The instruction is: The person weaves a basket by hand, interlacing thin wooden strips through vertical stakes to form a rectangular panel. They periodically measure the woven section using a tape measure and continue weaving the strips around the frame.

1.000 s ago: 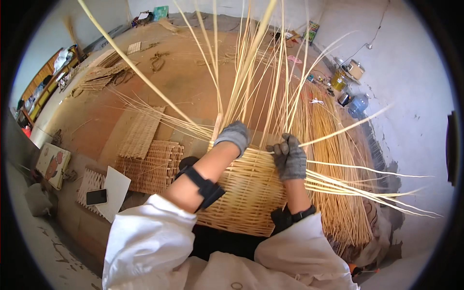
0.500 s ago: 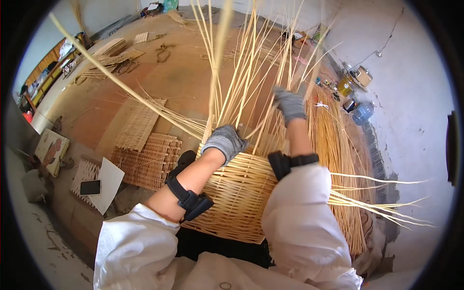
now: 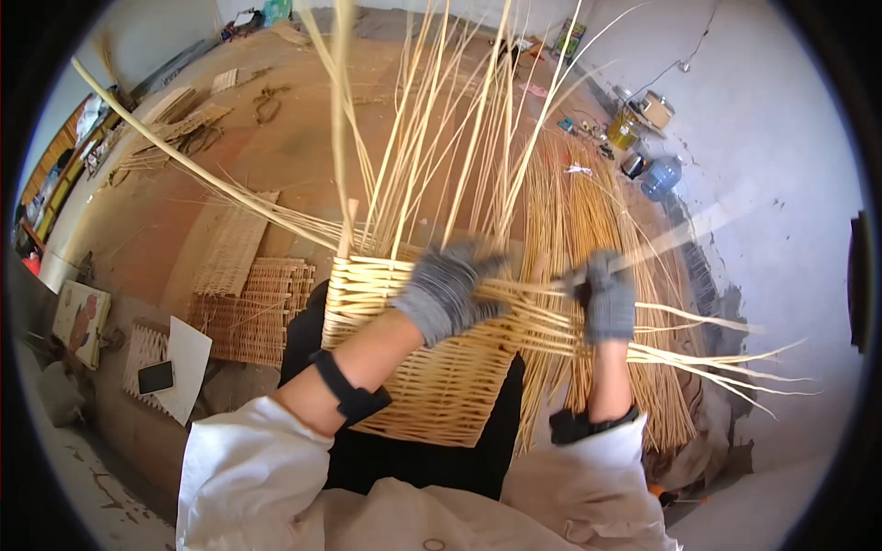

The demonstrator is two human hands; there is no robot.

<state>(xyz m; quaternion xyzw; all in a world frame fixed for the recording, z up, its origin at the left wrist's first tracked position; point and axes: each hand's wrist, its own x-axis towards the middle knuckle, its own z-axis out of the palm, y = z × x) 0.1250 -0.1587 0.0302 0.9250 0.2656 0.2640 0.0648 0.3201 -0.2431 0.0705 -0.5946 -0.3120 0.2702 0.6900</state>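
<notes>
My left hand [image 3: 446,289], in a grey glove, lies on the upper part of a half-woven basket [image 3: 423,395] with its fingers spread. To its right, my gloved right hand [image 3: 602,298] is closed on a pale strand [image 3: 675,239] that reaches toward the upper right, blurred by motion. Long upright rods [image 3: 418,138] fan out from the basket's back rim, and more loose strands [image 3: 707,363] stick out to the right under my right hand. The basket rests on something black below it, between my forearms.
Woven panels [image 3: 239,317], a white sheet [image 3: 188,358] and a phone [image 3: 155,376] lie at left. A long bundle of thin rods [image 3: 661,404] lies at right, near a blue water jug [image 3: 661,179] and containers by the wall. A cluttered bench [image 3: 50,184] stands far left.
Since half a second ago my right hand has come down and rightward, pulling a strand sideways. My left hand has moved right along the rim and spread its fingers.
</notes>
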